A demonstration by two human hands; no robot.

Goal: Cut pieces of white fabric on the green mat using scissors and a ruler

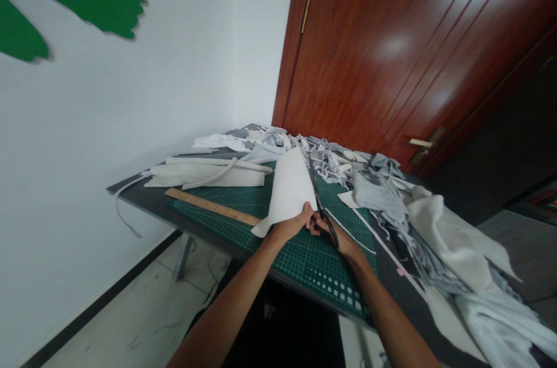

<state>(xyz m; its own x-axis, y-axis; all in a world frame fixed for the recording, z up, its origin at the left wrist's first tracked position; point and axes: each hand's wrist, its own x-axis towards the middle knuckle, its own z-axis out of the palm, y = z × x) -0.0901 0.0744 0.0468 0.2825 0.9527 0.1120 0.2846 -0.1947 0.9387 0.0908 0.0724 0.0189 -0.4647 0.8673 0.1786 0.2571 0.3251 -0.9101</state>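
Note:
My left hand [303, 220] grips the lower right corner of a white piece of fabric [290, 185], thumb on top and fingers curled under it. The fabric stands out over the mat, its lower left corner curling up. Right beside it, my right hand [333, 230] is closed round the black handles of a pair of scissors [319, 199]. The blades point away from me along the fabric's right edge; whether they touch it I cannot tell. Beneath both hands lies a green cutting mat [300, 258] with a printed grid.
A wooden ruler [213, 205] lies left of the fabric, with cream strips [209, 173] behind it. Grey and white scraps [322, 156] are heaped at the table's back by the door [369, 54]. More cloth [452, 240] piles up on the right. A thin white strip [350, 231] lies on the mat.

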